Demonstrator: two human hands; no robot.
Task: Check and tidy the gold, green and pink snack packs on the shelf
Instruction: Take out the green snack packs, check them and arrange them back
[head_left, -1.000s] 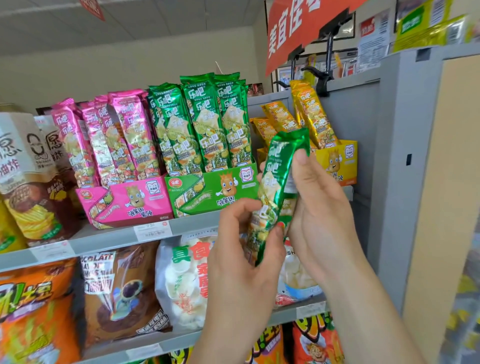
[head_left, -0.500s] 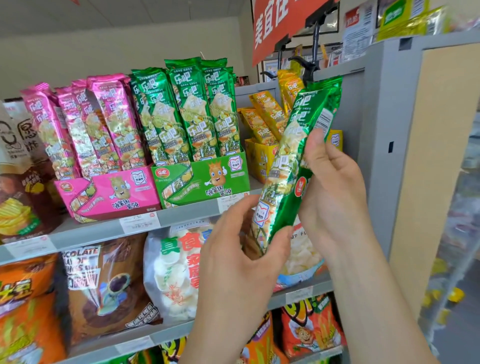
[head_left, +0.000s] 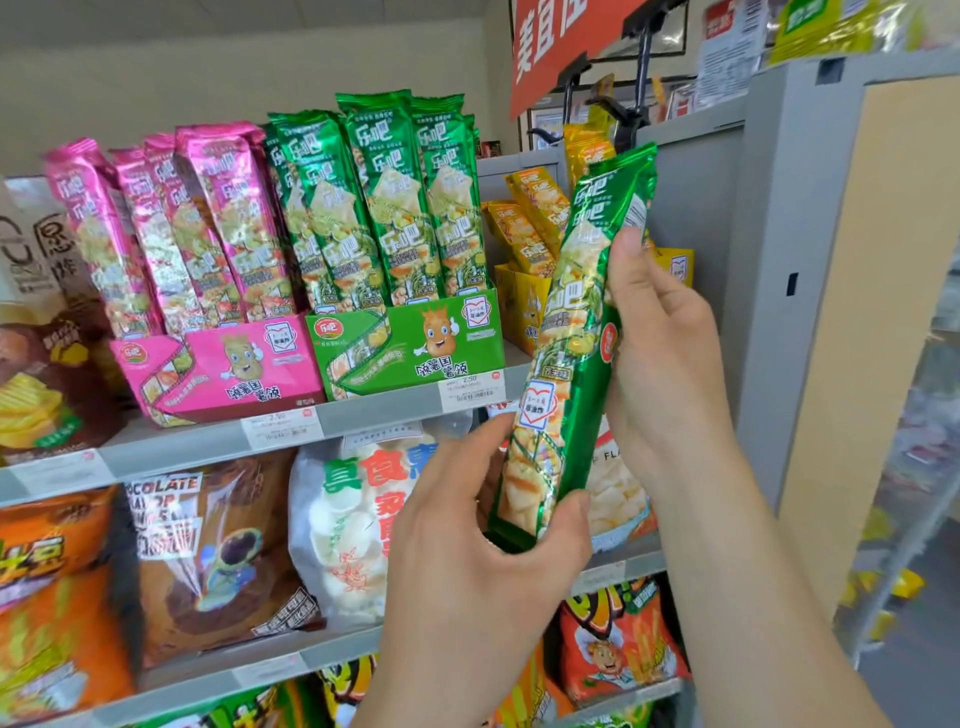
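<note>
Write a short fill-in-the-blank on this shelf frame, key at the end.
1. The snack pack held in both hands is ____ in colour.
2. The left hand grips the pack's ____ end; the right hand holds it higher up.
3. The display box left of the green box is ____.
Missing: green; bottom; pink.

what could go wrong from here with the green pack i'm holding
The green pack is held only by pinches, left hand at its bottom, right hand along its edge; slick foil might slip. The green box looks tightly filled, so forcing it in could crush packs. The gold packs lean loosely just behind and may be knocked over.
</note>
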